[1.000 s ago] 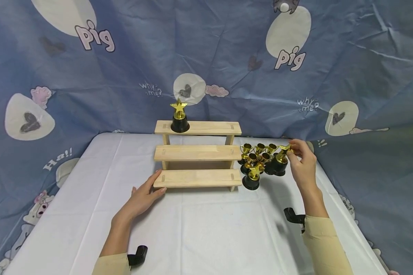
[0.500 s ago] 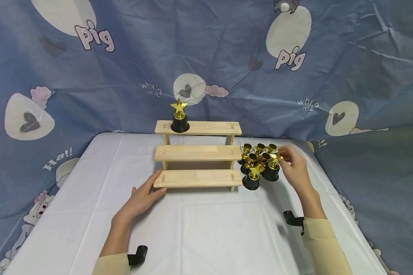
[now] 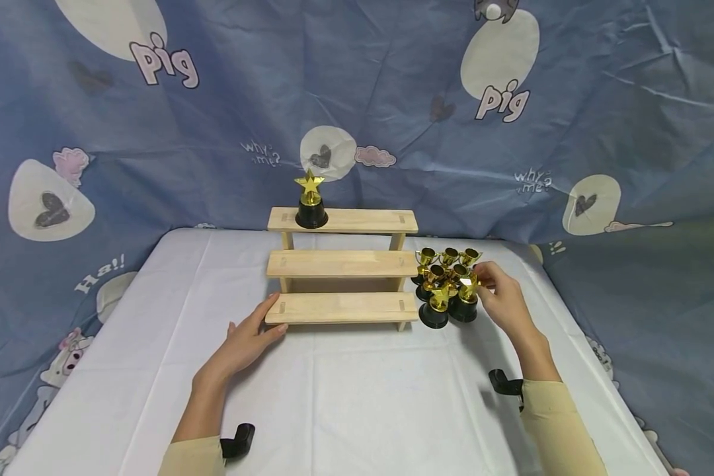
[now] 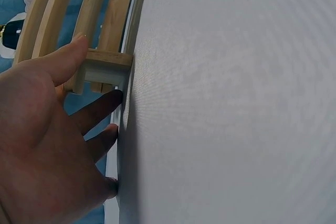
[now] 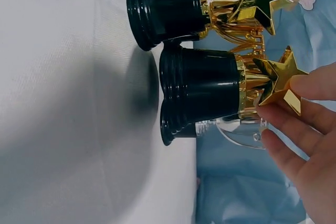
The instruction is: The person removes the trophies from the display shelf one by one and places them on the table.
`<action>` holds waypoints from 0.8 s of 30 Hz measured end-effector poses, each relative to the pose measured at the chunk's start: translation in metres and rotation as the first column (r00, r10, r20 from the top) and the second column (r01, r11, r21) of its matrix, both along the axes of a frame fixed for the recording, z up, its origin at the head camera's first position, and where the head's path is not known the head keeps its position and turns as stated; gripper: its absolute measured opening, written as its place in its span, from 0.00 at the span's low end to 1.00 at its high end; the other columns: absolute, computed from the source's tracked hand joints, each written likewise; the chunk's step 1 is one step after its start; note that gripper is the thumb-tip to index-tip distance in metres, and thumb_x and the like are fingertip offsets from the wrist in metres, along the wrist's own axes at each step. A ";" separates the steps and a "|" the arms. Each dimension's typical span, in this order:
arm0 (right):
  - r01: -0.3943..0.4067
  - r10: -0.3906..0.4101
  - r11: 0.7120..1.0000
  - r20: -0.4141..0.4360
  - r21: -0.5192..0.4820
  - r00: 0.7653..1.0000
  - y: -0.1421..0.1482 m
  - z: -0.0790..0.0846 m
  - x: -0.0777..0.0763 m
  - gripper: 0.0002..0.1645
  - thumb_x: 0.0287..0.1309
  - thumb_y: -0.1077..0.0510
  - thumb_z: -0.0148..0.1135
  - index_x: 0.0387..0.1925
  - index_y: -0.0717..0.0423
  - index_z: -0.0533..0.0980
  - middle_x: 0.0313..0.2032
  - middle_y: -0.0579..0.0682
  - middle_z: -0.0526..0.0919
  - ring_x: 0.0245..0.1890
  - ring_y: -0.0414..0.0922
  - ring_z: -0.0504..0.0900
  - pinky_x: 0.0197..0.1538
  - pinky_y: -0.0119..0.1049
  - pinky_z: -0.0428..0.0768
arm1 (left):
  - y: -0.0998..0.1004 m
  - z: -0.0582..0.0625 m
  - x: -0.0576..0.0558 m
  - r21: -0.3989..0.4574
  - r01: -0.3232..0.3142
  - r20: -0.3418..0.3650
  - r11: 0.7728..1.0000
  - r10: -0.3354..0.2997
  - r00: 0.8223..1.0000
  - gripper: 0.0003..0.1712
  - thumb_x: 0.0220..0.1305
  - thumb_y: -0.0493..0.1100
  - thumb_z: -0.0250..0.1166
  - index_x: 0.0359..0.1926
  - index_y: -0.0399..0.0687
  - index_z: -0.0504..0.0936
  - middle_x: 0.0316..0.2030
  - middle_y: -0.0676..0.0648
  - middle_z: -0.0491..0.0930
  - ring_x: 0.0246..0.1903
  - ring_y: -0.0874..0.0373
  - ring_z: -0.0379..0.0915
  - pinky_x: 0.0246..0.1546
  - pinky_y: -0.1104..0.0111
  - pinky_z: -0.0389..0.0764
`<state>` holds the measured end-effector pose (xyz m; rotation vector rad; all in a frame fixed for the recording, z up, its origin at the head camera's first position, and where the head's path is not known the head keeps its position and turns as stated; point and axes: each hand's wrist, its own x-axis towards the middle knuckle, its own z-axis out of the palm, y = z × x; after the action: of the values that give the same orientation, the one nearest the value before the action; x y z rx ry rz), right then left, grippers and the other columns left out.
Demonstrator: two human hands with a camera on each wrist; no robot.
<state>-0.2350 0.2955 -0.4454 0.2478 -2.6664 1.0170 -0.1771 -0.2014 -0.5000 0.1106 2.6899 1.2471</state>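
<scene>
My right hand [image 3: 502, 297] pinches the gold star of a star trophy [image 3: 464, 307] with a black base. In the right wrist view, thumb and fingertips hold the star [image 5: 283, 80], and the trophy's base is close over the white cloth. Just left of it stands another star trophy [image 3: 434, 314]. Several gold cup trophies [image 3: 449, 256] are grouped behind these two, partly hidden. My left hand [image 3: 246, 340] holds the left end of the lowest board of a three-step wooden shelf [image 3: 342, 309], thumb at its front edge. A third star trophy [image 3: 311, 213] stands on the top step, at its left.
A white cloth [image 3: 357, 396] covers the table. Blue patterned fabric [image 3: 357, 79] hangs behind and at both sides, right at the table's back edge. The shelf's right end stands close beside the trophy group.
My right hand has brought the star trophy left and toward me, from the group's right side to beside the front star trophy. My left hand has stayed on the shelf.
</scene>
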 end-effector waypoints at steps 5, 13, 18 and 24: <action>-0.001 0.000 1.000 0.013 0.010 1.000 0.002 -0.004 0.000 0.16 0.63 0.68 0.54 0.51 0.56 0.74 0.46 0.59 0.82 0.45 0.55 0.82 0.51 0.52 0.80 | 0.000 0.000 0.000 0.002 0.002 0.004 1.000 -0.002 1.000 0.45 0.71 0.61 0.58 0.80 0.60 0.47 0.78 0.40 0.49 0.77 0.32 0.41 0.64 0.26 0.21; 0.007 -0.007 1.000 0.019 -0.004 1.000 0.005 -0.014 0.001 0.16 0.61 0.70 0.55 0.50 0.57 0.74 0.46 0.58 0.83 0.43 0.52 0.83 0.50 0.49 0.81 | 0.000 0.004 -0.001 -0.006 -0.005 0.028 1.000 0.005 1.000 0.46 0.69 0.63 0.58 0.79 0.62 0.47 0.78 0.39 0.49 0.76 0.31 0.41 0.64 0.25 0.21; 0.011 -0.011 1.000 0.012 -0.010 1.000 0.005 -0.016 0.001 0.15 0.62 0.69 0.55 0.50 0.57 0.74 0.45 0.58 0.82 0.44 0.53 0.83 0.50 0.49 0.80 | 0.001 0.004 -0.002 -0.016 -0.008 0.042 1.000 0.008 0.999 0.46 0.69 0.63 0.59 0.79 0.65 0.46 0.78 0.39 0.49 0.76 0.31 0.40 0.64 0.25 0.22; 0.009 -0.008 1.000 0.023 -0.021 1.000 0.004 -0.015 0.001 0.16 0.63 0.69 0.55 0.51 0.58 0.74 0.47 0.58 0.82 0.45 0.53 0.83 0.52 0.49 0.80 | 0.001 0.003 -0.003 -0.019 -0.005 0.038 1.000 0.006 0.999 0.46 0.69 0.63 0.59 0.79 0.64 0.46 0.78 0.39 0.49 0.76 0.31 0.40 0.64 0.25 0.22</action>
<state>-0.2343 0.2998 -0.4606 0.2215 -2.6729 1.0509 -0.1797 -0.2006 -0.4966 0.0756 2.6704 1.2126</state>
